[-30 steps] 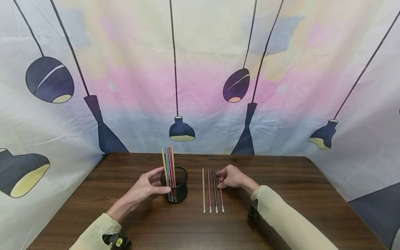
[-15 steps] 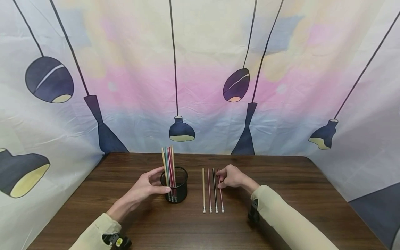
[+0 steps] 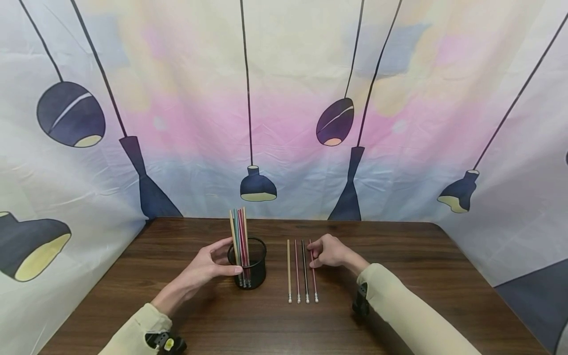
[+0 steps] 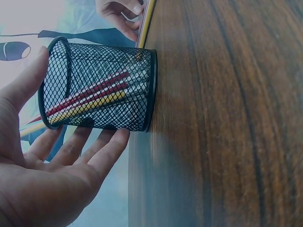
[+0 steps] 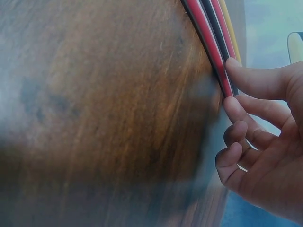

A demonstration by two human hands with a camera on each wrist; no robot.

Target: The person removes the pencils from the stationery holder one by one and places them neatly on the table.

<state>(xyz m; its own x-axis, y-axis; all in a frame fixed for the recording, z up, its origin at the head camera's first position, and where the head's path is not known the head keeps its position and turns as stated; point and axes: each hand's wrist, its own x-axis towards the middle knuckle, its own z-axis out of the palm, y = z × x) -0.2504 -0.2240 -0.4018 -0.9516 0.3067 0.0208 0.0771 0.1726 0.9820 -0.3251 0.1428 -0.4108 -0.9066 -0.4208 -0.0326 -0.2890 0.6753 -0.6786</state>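
Note:
My left hand point(image 3: 201, 268) holds a black mesh pencil cup point(image 3: 257, 278) standing on the table, with the thumb by the rim and the fingers round the side. Several pencils point(image 3: 239, 236) in yellow, teal and red lean inside it, eraser ends down. To the right, a row of pencils lies side by side: a yellow pencil point(image 3: 289, 276), a red pencil point(image 3: 298, 276), a black pencil point(image 3: 305, 276) and another red pencil point(image 3: 315, 286) at the right end. My right hand point(image 3: 330, 251) pinches that rightmost red pencil between thumb and fingers; it lies on the table.
A dark wood-grain table point(image 3: 248, 325) bears everything. Behind it hangs a pastel cloth backdrop point(image 3: 199, 123) printed with dark lamps. Both sleeves carry a wrist camera, one a black device point(image 3: 166, 341) on the left and another black device point(image 3: 360, 300) on the right.

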